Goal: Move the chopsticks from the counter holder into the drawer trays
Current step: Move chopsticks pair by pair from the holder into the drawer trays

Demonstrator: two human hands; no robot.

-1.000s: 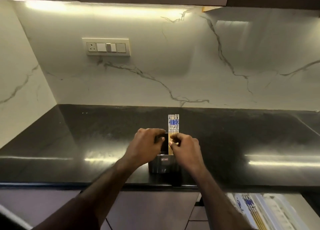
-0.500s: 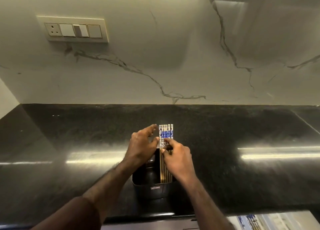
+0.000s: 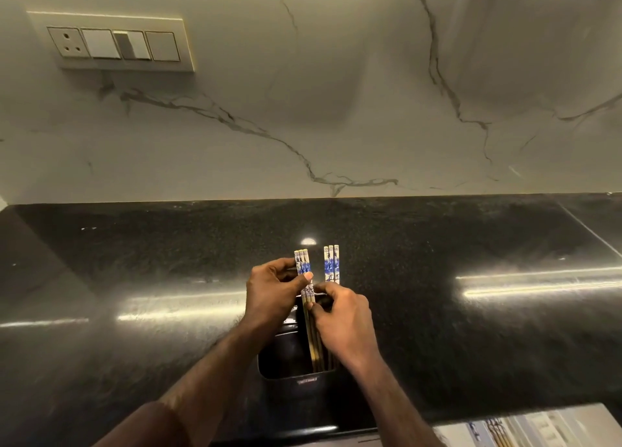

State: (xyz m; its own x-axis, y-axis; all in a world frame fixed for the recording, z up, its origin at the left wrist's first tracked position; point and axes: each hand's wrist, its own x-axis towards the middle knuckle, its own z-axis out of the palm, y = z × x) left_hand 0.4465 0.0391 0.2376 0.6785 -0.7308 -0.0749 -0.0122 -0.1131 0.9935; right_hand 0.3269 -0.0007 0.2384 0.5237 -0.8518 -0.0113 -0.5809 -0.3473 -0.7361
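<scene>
Three blue-patterned wooden chopsticks (image 3: pixel 304 278) are pinched by the left hand (image 3: pixel 274 293); the right hand (image 3: pixel 343 322) grips the other three (image 3: pixel 331 264). The black rectangular holder (image 3: pixel 296 372) could be tipped if tips snag.

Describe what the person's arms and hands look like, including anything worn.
Both forearms are bare, with no watch, ring or glove visible on the left hand or right hand. A dark reddish-brown sleeve covers the left upper arm at the bottom edge; no sleeve shows on the right arm.
</scene>
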